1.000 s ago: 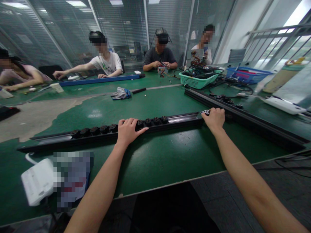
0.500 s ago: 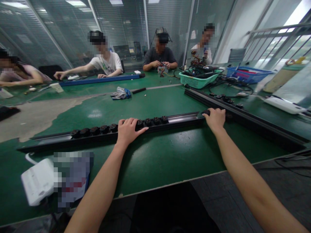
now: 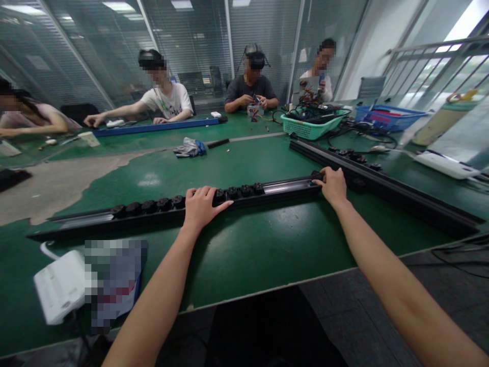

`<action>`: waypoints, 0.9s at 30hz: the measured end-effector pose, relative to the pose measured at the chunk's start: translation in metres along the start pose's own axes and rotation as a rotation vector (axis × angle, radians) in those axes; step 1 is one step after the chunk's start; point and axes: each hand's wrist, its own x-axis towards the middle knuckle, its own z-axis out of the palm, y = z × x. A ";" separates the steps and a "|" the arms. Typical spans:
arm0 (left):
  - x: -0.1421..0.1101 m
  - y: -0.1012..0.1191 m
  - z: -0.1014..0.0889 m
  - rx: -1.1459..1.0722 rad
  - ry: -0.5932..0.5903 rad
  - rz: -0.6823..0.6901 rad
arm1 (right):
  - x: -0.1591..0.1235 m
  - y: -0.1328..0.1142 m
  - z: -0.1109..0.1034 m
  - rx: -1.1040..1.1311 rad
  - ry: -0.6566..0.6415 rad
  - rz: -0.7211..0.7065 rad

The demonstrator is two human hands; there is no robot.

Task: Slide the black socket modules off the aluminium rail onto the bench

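A long black rail [image 3: 282, 189] lies across the green table [image 3: 267, 239], with a row of several round black sockets [image 3: 153, 205] set into it. My left hand [image 3: 201, 206] rests on the rail's middle, fingers stretched flat over the sockets. At the rail's right end my right hand [image 3: 333, 184] has its fingers curled around a small black part that is mostly hidden.
A second black rail [image 3: 397, 192] runs diagonally at the right. A white device [image 3: 59, 285] and a blurred sheet lie at the front left. A green basket [image 3: 311, 127] of cables, a blue tray [image 3: 385, 116] and gloves [image 3: 189, 148] sit farther back. Several people work across the table.
My right hand has slid a little left along the rail's right end, closer to the end of its channel. My left hand has stayed where it was.
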 end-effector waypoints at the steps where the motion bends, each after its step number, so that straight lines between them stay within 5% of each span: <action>1: 0.000 0.000 0.000 -0.002 0.000 -0.001 | 0.000 0.001 0.001 0.007 -0.008 -0.006; 9: 0.000 0.000 0.000 -0.012 -0.010 -0.004 | 0.002 -0.003 -0.003 0.096 0.040 0.038; 14: 0.000 0.000 -0.001 -0.008 -0.009 0.009 | -0.003 -0.030 -0.019 0.134 0.154 -0.033; 22: 0.001 0.000 -0.001 0.022 -0.012 0.019 | -0.040 -0.129 -0.023 0.363 -0.041 -0.580; 27: 0.000 0.000 -0.001 0.015 -0.002 0.016 | -0.057 -0.156 -0.018 0.367 -0.134 -0.719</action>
